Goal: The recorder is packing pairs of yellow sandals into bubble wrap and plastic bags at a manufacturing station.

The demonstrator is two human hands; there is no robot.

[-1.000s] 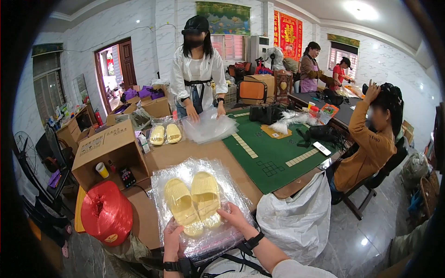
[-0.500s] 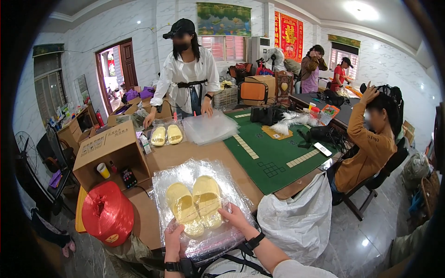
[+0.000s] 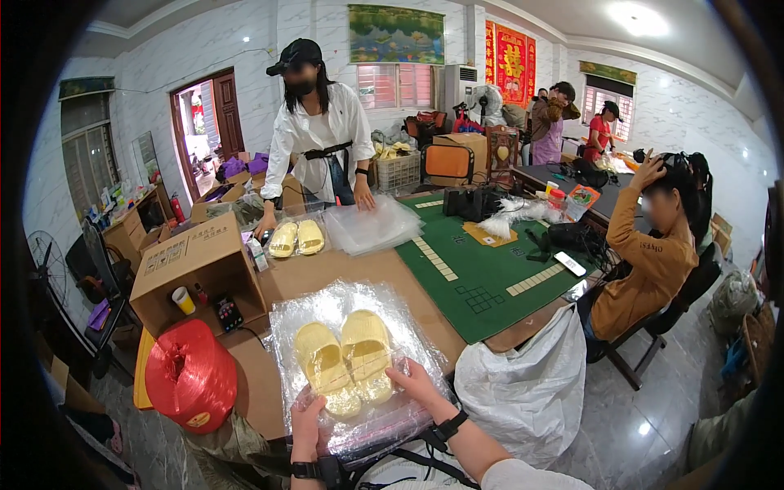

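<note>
A pair of pale yellow slippers [image 3: 365,341] lies side by side inside a clear plastic bag [image 3: 287,327], on top of what look like more clear bags at the table's near edge. My left hand [image 3: 307,415] grips the bag's near left side, close to the heel of the left slipper. On the other side, my right hand [image 3: 415,384] pinches the plastic beside the right slipper's heel. Both hands are closed, with the plastic partly hiding the fingertips. Across the table, a second bagged pair of yellow slippers [image 3: 296,238] lies next to a stack of clear bags [image 3: 371,225].
At left stand an open cardboard box [image 3: 198,265] and a roll of red plastic twine [image 3: 192,376]. A white woven sack [image 3: 523,376] hangs by the table's right side, below a green mat [image 3: 465,282]. A co-worker in white [image 3: 318,147] stands opposite; another person sits at right.
The co-worker opposite has shifted slightly left, one hand by the far slippers, the other on the clear bags. My hands and the near slippers have hardly moved.
</note>
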